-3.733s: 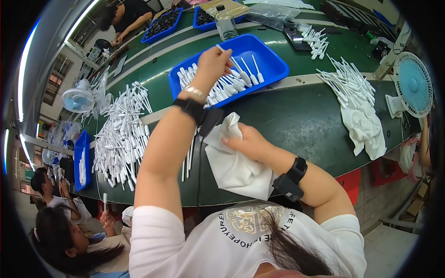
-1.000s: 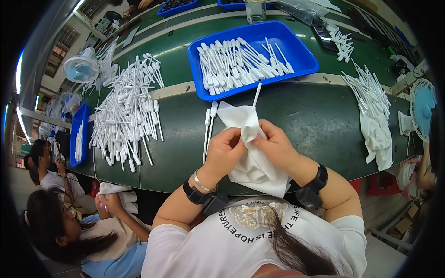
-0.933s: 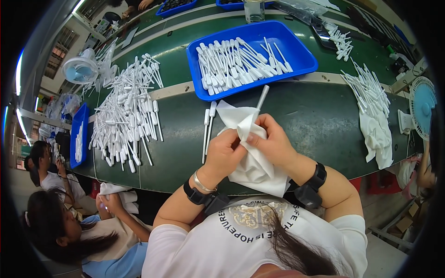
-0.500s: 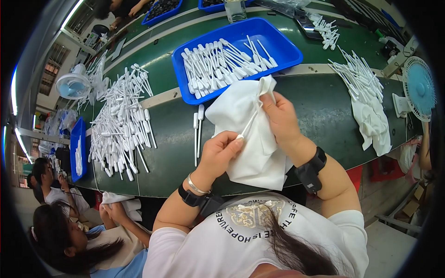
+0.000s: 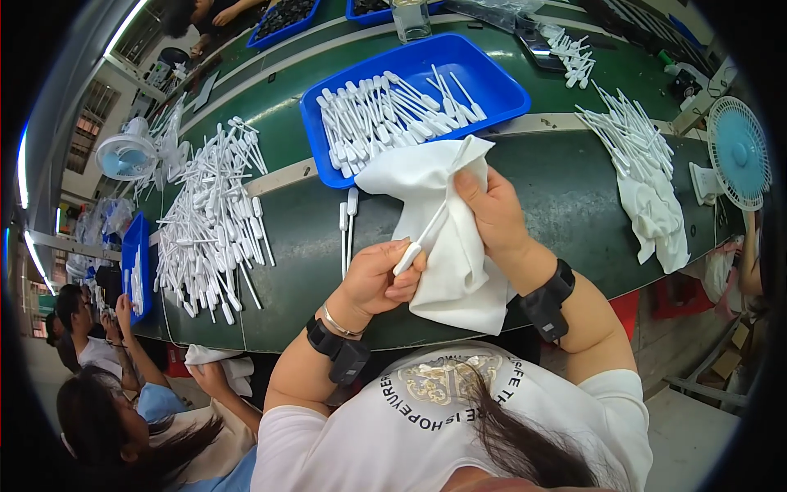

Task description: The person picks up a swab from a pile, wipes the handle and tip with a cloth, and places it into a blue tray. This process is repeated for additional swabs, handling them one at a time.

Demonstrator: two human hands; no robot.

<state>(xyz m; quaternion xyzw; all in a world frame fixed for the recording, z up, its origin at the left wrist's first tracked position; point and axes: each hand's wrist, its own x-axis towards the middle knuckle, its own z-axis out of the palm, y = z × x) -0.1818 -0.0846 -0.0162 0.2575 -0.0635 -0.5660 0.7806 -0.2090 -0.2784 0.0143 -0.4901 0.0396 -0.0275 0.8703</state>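
My left hand [image 5: 381, 279] pinches a white transfer pipette [image 5: 407, 260] by its bulb; stem slants up-right from that hand into a fold of white cloth [image 5: 455, 283]. My right hand [image 5: 497, 210], just beyond, clasps the fold. Two loose pipettes [image 5: 352, 205] left of cloth on green table [image 5: 566, 205], pipette pile [image 5: 209, 221] farther left. Beyond: blue tray [image 5: 496, 86] holding pipettes, then clear glass container [image 5: 411, 25].

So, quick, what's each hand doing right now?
Left hand: closed, holding a dropper by its bulb.
Right hand: closed on the cloth; whether it grips the dropper's tip inside cannot be told.
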